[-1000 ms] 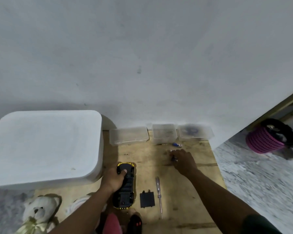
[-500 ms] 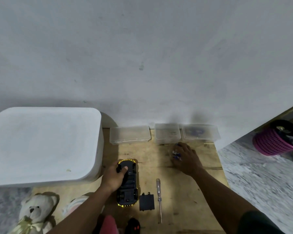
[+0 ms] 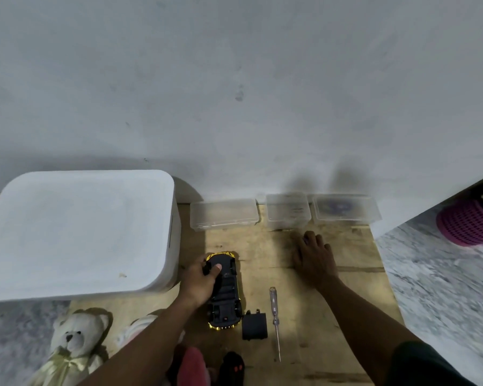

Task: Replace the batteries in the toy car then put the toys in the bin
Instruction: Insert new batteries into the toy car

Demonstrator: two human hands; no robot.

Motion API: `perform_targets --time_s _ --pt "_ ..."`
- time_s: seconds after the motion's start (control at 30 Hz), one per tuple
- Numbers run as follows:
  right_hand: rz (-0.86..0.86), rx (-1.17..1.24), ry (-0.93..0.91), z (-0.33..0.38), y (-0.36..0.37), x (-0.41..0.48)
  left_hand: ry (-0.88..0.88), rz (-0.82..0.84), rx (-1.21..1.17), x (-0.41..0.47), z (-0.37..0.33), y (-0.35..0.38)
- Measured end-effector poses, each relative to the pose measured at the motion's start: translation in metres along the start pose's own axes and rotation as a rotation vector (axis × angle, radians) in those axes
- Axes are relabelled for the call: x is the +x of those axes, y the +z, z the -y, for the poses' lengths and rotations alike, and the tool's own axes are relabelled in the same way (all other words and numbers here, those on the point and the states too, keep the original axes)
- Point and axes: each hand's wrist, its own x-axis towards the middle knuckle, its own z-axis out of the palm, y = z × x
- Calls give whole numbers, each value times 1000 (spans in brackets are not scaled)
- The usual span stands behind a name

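Observation:
A yellow and black toy car (image 3: pixel 226 303) lies upside down on the wooden board (image 3: pixel 332 344). My left hand (image 3: pixel 200 282) grips its front end, thumb on the underside. Its black battery cover (image 3: pixel 254 327) lies loose to the right of the car, beside a clear-handled screwdriver (image 3: pixel 275 316). My right hand (image 3: pixel 315 260) rests on the board just in front of the clear boxes, fingers curled over small bluish batteries that barely show between them. A big white bin (image 3: pixel 76 232) with its lid on stands at the left.
Three clear plastic boxes (image 3: pixel 223 214) (image 3: pixel 287 210) (image 3: pixel 346 207) line the wall. A teddy bear (image 3: pixel 70 344), a pink toy (image 3: pixel 193 366) and a black remote (image 3: pixel 233 369) lie near the bottom edge. A pink basket (image 3: pixel 469 224) stands on the floor at right.
My right hand slid forward over the blue batteries on the board and curled round them. The left hand kept its hold on the car.

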Motion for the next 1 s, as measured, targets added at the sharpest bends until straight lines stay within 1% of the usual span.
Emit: perform_targets --time_s 0.13,0.47,0.63,0.77,0.83,0.9,0.97,1.0 --pt "-2 14 -3 5 -2 -4 -7 -21 4 4 5 -1" --pt "-14 46 13 13 -3 -8 -16 -10 -73 9 16 -3" --pt "-17 144 -5 15 -3 -9 -28 19 -78 9 18 -5" --pt "-3 244 30 18 -4 -6 -41 18 -108 8 16 -4" --pt "13 362 82 20 -4 -3 -39 16 -139 8 13 -3" --pt "-12 543 188 26 -5 -2 -29 23 -168 5 9 -4" --pt "-47 797 338 39 -18 -6 -1 33 -208 0 1 -5" --pt "-41 981 414 47 -28 -10 15 38 -233 -2 -3 -5"
